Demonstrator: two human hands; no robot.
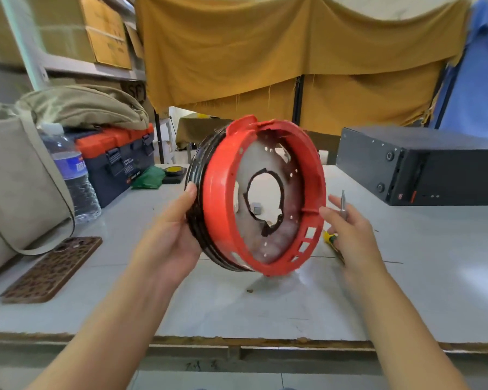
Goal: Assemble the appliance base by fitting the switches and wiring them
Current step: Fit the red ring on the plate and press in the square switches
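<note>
The appliance base (223, 204) is a round red plastic ring with a black band behind it and a pale inner plate with a dark-edged hole in the middle. It is held up on edge above the table (237, 305), its open side turned toward me. My left hand (172, 237) grips its left rim, thumb on the black band. My right hand (352, 235) touches the ring's right rim with a fingertip and holds a screwdriver (343, 204), whose metal shaft points up and whose yellow handle shows below the fingers.
A brown patterned phone (54, 268), a beige bag (14, 175), a water bottle (71, 175) and an orange-lidded toolbox (119, 159) stand at the left. A black metal box (423, 164) sits at the back right. A green cloth (150, 178) lies behind the base.
</note>
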